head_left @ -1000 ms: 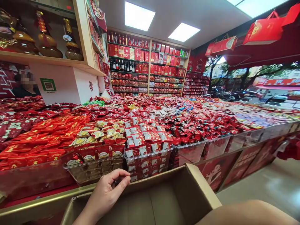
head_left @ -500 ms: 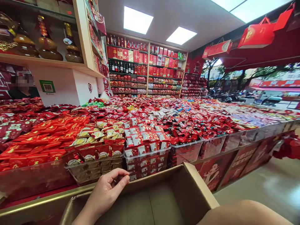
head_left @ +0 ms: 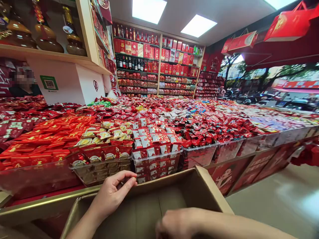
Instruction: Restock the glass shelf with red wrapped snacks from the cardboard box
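An open cardboard box stands at the bottom centre, its bare inside facing me. My left hand is at the box's far rim, thumb and index finger pressed together; what they pinch, if anything, is too small to make out. Over the box, lower and to the right, my right hand is smeared by motion, and its fingers are hidden. Just beyond the rim sit clear bins of wrapped packets: red and white ones, red and gold ones and, farther left, orange-red ones.
The packet-filled counter runs away to the right. Behind it are shelves of bottles and red boxes. A glass cabinet overhangs the left side, with a person beneath it. Red gift bags hang at upper right.
My right forearm has come in from the lower right, bringing my right hand over the box. My left hand keeps its place at the rim. The whole view has shifted slightly.
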{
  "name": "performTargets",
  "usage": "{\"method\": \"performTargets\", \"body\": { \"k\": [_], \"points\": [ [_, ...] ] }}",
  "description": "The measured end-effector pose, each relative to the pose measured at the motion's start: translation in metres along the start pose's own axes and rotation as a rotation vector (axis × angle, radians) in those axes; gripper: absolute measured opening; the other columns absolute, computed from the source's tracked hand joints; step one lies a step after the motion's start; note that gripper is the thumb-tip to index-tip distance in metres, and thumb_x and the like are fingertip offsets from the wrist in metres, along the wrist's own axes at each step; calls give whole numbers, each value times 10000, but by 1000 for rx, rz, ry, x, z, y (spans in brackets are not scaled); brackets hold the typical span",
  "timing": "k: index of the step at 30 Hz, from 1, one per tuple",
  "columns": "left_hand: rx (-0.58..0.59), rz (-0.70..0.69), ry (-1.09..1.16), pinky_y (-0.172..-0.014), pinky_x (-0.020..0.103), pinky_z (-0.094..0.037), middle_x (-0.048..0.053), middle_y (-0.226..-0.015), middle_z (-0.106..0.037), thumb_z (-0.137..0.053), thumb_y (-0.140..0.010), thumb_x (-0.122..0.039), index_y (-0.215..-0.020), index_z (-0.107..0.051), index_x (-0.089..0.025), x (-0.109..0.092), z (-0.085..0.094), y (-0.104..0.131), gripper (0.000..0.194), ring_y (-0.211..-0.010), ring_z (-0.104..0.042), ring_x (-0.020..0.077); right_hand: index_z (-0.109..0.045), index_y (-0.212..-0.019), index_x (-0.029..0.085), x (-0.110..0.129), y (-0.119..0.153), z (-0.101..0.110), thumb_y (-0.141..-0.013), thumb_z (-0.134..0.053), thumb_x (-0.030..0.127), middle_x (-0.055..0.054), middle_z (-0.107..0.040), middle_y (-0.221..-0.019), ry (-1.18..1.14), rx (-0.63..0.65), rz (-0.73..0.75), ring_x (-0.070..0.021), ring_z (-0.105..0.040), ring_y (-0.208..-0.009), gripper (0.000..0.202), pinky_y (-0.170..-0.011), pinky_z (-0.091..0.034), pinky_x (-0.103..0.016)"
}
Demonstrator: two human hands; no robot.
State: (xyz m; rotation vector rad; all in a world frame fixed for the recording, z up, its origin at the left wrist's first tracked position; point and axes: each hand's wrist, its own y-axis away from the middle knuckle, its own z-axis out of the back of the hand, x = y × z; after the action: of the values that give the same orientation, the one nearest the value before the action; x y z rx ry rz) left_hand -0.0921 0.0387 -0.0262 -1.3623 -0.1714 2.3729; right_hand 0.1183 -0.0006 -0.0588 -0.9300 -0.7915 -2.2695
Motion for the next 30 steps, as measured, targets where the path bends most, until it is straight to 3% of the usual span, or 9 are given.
{"method": "performTargets", "body": {
  "k": [2, 4, 8, 11, 16, 19, 23, 26, 30],
  "points": [
    [41, 3, 34, -698, 223, -471, 10, -734, -706, -485, -805, -387, -870, -643, -195, -2, 0, 2, 257, -736, -639, 159, -580, -770, 196, 5, -2, 18, -560, -754, 231, 57, -559, -646, -202, -58, 29, -91, -514, -572, 274, -518, -390, -201],
    [110, -12, 96, -710, 244, -481, 35, -786, -707, -413, -837, -424, -900, -643, -178, -5, 0, 4, 342, -757, -643, 172, -539, -822, 185, 11, -3, 29, -517, -772, 222, 58, -567, -685, -531, -173, 95, -83, -512, -603, 386, -573, -405, -202],
    [212, -41, 105, -708, 270, -486, 67, -870, -690, -482, -808, -418, -947, -633, -154, -12, -4, 6, 334, -781, -633, 192, -483, -782, 155, 14, -12, 33, -459, -805, 204, 26, -598, -691, -950, -285, 181, -97, -544, -619, 459, -606, -439, -235],
    [215, 11, 39, -698, 251, -476, 25, -803, -681, -589, -750, -342, -1016, -604, -176, -15, -6, 6, 314, -735, -621, 165, -525, -792, 139, 12, -17, 31, -469, -810, 225, 4, -613, -687, -984, -289, 213, -102, -549, -601, 439, -538, -430, -215],
    [192, 95, 98, -676, 221, -453, -31, -681, -634, -584, -758, -311, -1088, -560, -192, -15, -7, 5, 351, -666, -589, 121, -635, -773, 80, 10, -17, 30, -674, -673, 414, -43, -606, -667, -971, -296, 292, -80, -522, -540, 351, -491, -425, -204],
    [205, 111, 166, -622, 208, -449, -35, -664, -601, -578, -764, -318, -1083, -561, -186, -14, -6, 5, 346, -632, -562, 110, -650, -732, 75, 9, -17, 28, -689, -653, 438, -49, -604, -634, -991, -300, 314, -88, -532, -531, 365, -491, -437, -213],
    [199, 91, 141, -606, 212, -454, -23, -687, -588, -544, -789, -344, -1119, -556, -201, -12, -4, 5, 360, -635, -553, 116, -665, -738, 79, 11, -16, 25, -689, -644, 459, -60, -613, -640, -998, -317, 331, -101, -543, -529, 384, -476, -449, -223],
    [248, 57, 75, -691, 232, -475, -4, -776, -632, -560, -781, -347, -1143, -556, -236, -10, -3, 5, 379, -753, -597, 152, -681, -772, 99, 15, -13, 26, -712, -620, 448, -54, -617, -656, -931, -400, 361, -112, -551, -562, 359, -481, -449, -224],
    [247, -83, 16, -789, 209, -459, -13, -874, -672, -582, -779, -280, -1059, -627, -304, -5, -3, 3, 284, -867, -616, 154, -690, -787, 123, 20, -7, 28, -677, -653, 366, -52, -643, -733, -910, -446, 371, -126, -561, -646, 270, -580, -472, -261]
  ]
}}
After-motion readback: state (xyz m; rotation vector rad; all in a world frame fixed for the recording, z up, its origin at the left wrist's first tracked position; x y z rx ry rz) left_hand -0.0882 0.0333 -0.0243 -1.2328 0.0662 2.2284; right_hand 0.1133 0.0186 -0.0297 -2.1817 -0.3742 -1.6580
